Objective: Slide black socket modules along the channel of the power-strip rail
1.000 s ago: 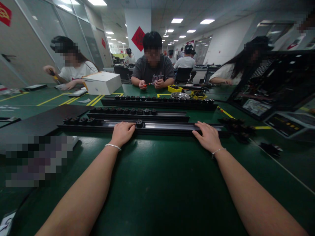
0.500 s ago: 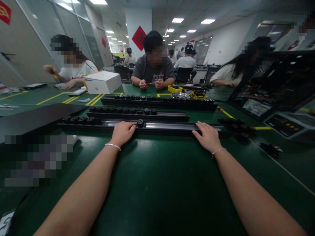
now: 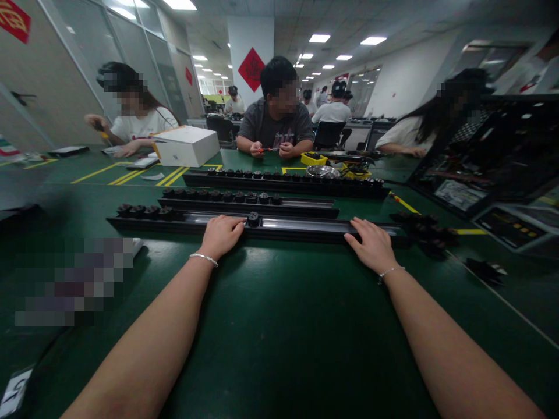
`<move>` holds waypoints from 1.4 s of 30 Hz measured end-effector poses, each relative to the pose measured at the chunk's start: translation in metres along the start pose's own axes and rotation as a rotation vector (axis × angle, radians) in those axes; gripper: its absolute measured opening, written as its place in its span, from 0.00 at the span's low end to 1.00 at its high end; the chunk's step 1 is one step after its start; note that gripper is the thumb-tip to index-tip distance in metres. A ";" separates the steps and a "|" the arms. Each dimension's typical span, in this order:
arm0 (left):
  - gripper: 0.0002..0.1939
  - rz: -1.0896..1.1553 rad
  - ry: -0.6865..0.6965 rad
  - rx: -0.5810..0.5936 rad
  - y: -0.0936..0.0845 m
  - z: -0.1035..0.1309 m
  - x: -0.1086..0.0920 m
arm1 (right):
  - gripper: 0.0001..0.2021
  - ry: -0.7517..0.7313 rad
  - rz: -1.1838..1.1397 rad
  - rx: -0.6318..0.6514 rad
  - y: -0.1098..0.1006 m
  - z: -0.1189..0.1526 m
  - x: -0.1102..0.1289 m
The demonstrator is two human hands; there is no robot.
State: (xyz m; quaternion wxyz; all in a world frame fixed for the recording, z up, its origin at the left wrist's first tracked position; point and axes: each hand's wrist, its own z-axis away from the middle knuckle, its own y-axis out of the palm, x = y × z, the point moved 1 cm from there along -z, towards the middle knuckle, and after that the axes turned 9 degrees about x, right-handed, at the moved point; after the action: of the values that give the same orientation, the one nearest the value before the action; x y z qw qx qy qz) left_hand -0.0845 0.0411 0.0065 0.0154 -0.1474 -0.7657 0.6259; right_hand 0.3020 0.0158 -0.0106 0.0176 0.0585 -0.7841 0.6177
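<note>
A long black rail (image 3: 305, 233) with a shiny inner channel lies crosswise before me on the green table. My left hand (image 3: 222, 235) is closed over its near edge, left of the middle, thumb beside a small round black part (image 3: 253, 219) seated in the channel. Farther right, my right hand (image 3: 370, 243) grips the same rail, fingers over the top and thumb at the near side. Several similar black parts (image 3: 144, 211) sit at the rail's left end. Its right end is dark and partly hidden behind my right hand.
Behind lie a second rail (image 3: 305, 203) and a third rail (image 3: 283, 182), both bearing black parts. Loose black parts (image 3: 425, 230) are piled at right, near an open computer case (image 3: 484, 157). A white box (image 3: 192, 145) stands back left. Co-workers sit around the table.
The large dark panel at the left has slid away leftward; only a grey blur shows there. The view has shifted slightly. Both my hands stay on the rail.
</note>
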 end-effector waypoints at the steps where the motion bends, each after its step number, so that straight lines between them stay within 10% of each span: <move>1: 0.21 0.001 0.000 -0.003 0.000 0.000 0.000 | 0.28 -0.002 -0.003 0.001 0.000 0.000 0.000; 42: 0.21 -0.013 0.042 0.063 0.005 0.000 -0.003 | 0.28 -0.020 -0.015 -0.020 0.003 -0.001 -0.002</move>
State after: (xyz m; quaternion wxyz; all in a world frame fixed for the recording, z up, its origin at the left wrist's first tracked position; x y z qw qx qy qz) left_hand -0.0804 0.0407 0.0025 0.0404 -0.1549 -0.7462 0.6462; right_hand 0.3038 0.0171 -0.0134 0.0149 0.0701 -0.7899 0.6090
